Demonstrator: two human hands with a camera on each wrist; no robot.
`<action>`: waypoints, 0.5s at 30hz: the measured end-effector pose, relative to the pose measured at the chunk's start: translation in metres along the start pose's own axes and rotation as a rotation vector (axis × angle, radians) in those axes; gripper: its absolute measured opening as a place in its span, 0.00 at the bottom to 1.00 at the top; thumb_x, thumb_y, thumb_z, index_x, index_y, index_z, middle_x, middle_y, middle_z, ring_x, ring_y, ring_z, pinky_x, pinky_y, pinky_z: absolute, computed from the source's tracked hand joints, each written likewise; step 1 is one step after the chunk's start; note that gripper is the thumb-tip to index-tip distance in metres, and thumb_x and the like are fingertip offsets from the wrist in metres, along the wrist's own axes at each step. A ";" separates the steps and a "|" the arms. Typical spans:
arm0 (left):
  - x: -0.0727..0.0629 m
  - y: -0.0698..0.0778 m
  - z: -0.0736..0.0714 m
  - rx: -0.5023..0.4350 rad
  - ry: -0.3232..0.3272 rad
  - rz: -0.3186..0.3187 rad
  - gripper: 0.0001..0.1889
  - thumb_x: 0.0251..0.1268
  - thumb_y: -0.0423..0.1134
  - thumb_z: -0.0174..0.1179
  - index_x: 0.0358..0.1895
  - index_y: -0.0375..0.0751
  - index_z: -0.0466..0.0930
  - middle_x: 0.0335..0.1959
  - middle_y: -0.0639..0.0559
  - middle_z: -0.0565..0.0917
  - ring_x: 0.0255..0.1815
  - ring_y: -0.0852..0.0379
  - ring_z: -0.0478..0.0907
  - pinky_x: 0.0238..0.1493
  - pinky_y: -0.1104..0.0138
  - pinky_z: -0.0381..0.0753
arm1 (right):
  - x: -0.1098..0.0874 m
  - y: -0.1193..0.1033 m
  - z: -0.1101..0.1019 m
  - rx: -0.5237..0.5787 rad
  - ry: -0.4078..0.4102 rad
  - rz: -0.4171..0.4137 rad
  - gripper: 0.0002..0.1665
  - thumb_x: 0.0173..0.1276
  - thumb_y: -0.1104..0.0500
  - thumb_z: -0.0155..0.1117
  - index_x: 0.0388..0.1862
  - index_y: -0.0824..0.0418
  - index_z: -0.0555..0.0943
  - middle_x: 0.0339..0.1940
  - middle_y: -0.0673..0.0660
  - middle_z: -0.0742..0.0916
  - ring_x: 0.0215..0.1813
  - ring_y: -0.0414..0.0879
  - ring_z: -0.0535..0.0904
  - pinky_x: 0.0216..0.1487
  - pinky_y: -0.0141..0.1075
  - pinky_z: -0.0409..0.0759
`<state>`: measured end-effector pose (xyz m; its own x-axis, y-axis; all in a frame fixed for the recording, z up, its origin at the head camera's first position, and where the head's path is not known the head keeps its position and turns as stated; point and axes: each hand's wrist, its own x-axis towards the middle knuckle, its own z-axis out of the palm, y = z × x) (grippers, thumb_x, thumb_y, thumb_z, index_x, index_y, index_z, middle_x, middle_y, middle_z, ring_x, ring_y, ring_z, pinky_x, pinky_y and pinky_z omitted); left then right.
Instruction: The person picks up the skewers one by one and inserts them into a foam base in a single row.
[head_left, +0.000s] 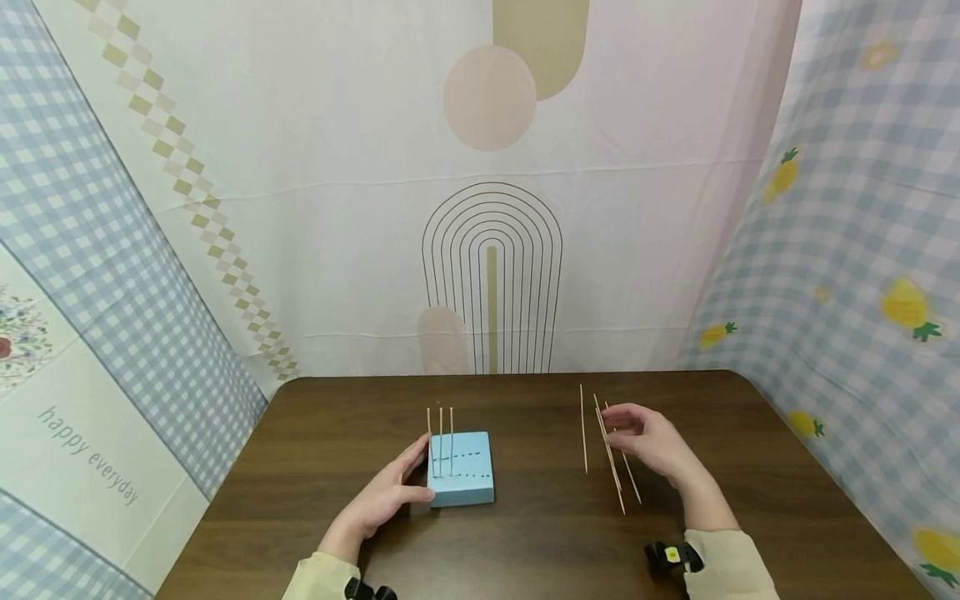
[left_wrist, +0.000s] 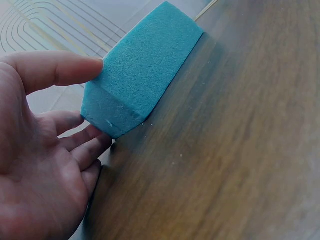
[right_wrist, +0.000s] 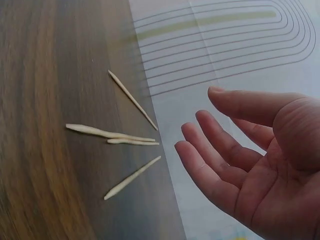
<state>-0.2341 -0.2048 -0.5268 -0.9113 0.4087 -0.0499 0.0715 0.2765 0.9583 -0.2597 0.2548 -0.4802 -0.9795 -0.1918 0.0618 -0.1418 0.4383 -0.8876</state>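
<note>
A light blue foam block [head_left: 472, 467] lies on the table with dotted rows of small holes in its top. Three thin wooden skewers [head_left: 452, 433] stand upright in its left part. My left hand [head_left: 382, 496] holds the block at its left side, thumb at the near corner and fingers toward the far one; the left wrist view shows the thumb against the foam [left_wrist: 140, 65]. Several loose skewers [head_left: 583, 429] lie on the right of the table. Over them hovers my right hand [head_left: 656, 442], fingers gently bent and apart, with nothing in its grasp in the right wrist view.
The dark brown wooden table [head_left: 525, 550] ends at a printed white cloth [head_left: 360, 275] hanging behind it. Checked blue cloths hang on both sides, the right one [head_left: 840, 250] with yellow fruit prints. Black straps [head_left: 667, 557] with cameras sit at both wrists.
</note>
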 end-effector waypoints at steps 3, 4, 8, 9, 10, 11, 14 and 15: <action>0.000 0.000 0.000 0.004 -0.002 0.002 0.51 0.67 0.33 0.69 0.88 0.37 0.47 0.87 0.35 0.51 0.87 0.37 0.46 0.80 0.40 0.47 | 0.000 0.002 -0.002 -0.033 0.010 0.012 0.26 0.73 0.69 0.70 0.67 0.75 0.77 0.62 0.75 0.84 0.58 0.64 0.85 0.49 0.44 0.87; 0.000 -0.001 0.000 0.006 -0.003 0.001 0.51 0.67 0.33 0.69 0.88 0.37 0.47 0.87 0.35 0.51 0.87 0.37 0.46 0.80 0.40 0.47 | 0.000 0.003 -0.003 -0.048 0.011 0.014 0.26 0.73 0.69 0.70 0.67 0.75 0.77 0.62 0.75 0.84 0.59 0.65 0.85 0.50 0.44 0.87; 0.000 -0.002 -0.001 0.011 -0.006 0.001 0.51 0.67 0.34 0.69 0.88 0.37 0.47 0.87 0.35 0.51 0.87 0.37 0.46 0.80 0.40 0.47 | -0.001 0.006 -0.004 -0.075 0.013 0.034 0.25 0.72 0.69 0.70 0.66 0.75 0.78 0.61 0.74 0.85 0.61 0.66 0.83 0.50 0.44 0.86; 0.000 -0.002 -0.001 0.012 -0.006 0.001 0.51 0.67 0.35 0.69 0.88 0.37 0.47 0.87 0.35 0.51 0.87 0.37 0.47 0.80 0.40 0.47 | -0.001 0.007 -0.005 -0.074 0.010 0.036 0.25 0.72 0.69 0.70 0.66 0.75 0.78 0.61 0.75 0.84 0.62 0.67 0.83 0.50 0.44 0.86; 0.000 -0.002 -0.001 0.011 -0.006 0.002 0.52 0.67 0.35 0.69 0.88 0.37 0.47 0.87 0.35 0.51 0.87 0.37 0.47 0.80 0.41 0.47 | -0.001 0.008 -0.005 -0.066 0.010 0.044 0.26 0.71 0.70 0.70 0.66 0.75 0.78 0.61 0.75 0.85 0.62 0.67 0.83 0.51 0.45 0.86; 0.000 -0.003 -0.001 0.016 -0.004 -0.001 0.52 0.67 0.36 0.70 0.88 0.38 0.47 0.87 0.36 0.51 0.87 0.38 0.47 0.81 0.45 0.49 | -0.001 0.008 -0.005 -0.065 0.010 0.051 0.26 0.71 0.70 0.71 0.66 0.75 0.78 0.61 0.74 0.85 0.62 0.67 0.83 0.51 0.46 0.86; 0.001 -0.004 -0.002 0.023 -0.001 -0.003 0.52 0.66 0.37 0.71 0.88 0.39 0.47 0.87 0.37 0.52 0.87 0.39 0.48 0.81 0.52 0.52 | -0.001 0.010 -0.006 -0.085 0.010 0.065 0.26 0.70 0.70 0.71 0.65 0.75 0.78 0.60 0.74 0.85 0.61 0.67 0.83 0.53 0.49 0.85; 0.001 -0.004 -0.002 0.024 0.000 -0.003 0.52 0.66 0.37 0.71 0.88 0.40 0.48 0.87 0.38 0.52 0.87 0.39 0.48 0.81 0.52 0.52 | -0.001 0.011 -0.006 -0.094 0.012 0.072 0.26 0.69 0.70 0.72 0.65 0.75 0.79 0.59 0.74 0.85 0.61 0.67 0.83 0.53 0.50 0.85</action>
<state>-0.2362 -0.2070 -0.5297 -0.9117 0.4074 -0.0531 0.0781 0.2988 0.9511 -0.2611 0.2651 -0.4870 -0.9892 -0.1467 0.0052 -0.0831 0.5308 -0.8434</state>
